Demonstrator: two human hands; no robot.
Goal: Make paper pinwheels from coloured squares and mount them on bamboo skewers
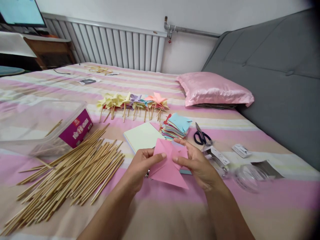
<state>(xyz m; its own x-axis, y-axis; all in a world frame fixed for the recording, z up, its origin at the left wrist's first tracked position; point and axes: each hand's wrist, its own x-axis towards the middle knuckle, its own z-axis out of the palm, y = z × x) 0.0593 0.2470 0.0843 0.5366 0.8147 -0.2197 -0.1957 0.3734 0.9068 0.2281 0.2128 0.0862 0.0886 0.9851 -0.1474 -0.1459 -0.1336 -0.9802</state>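
Observation:
A pink sheet of paper (168, 173), cut in from its corners, is held up between my two hands. My left hand (141, 165) pinches its left side, thumb on top. My right hand (198, 163) grips the right side, its thumb pressing near the middle, where a flap is bent inward. Under and behind the paper lies a stack of pale square paper (142, 135). Farther back sits a pile of cut coloured paper squares (177, 125), light blue on top. Dark-handled scissors (201, 135) rest to the right of that pile.
Many wooden sticks (82, 166) spread at left beside a clear plastic box (77, 125). Several finished paper pinwheels (135, 101) lie beyond. On the right are clear round containers (250, 178) and a small white packet (241, 150). A pink pillow (215, 88) leans near the grey headboard (270, 63).

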